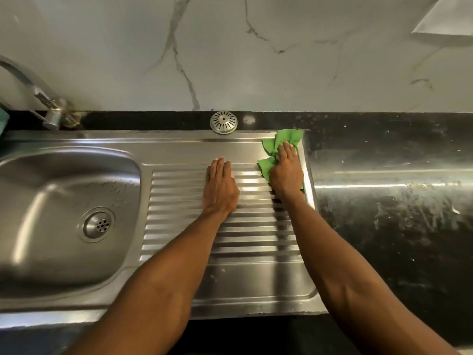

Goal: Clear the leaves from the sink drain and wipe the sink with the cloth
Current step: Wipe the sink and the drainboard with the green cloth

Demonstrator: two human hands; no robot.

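A steel sink (30, 265) has its basin at the left and a ribbed draining board (245, 254) at the right. The round drain (98, 224) in the basin shows no leaves. My right hand (286, 172) presses a green cloth (290, 138) onto the far right corner of the draining board. My left hand (220, 187) lies flat on the ribs beside it, fingers together, holding nothing. A loose metal strainer cover (223, 122) sits on the black ledge behind the board.
A chrome tap (43, 98) rises at the far left by the marble wall. A black stone counter (391, 213), streaked and wet, runs to the right of the sink. A bit of teal cloth (3, 121) shows at the left edge.
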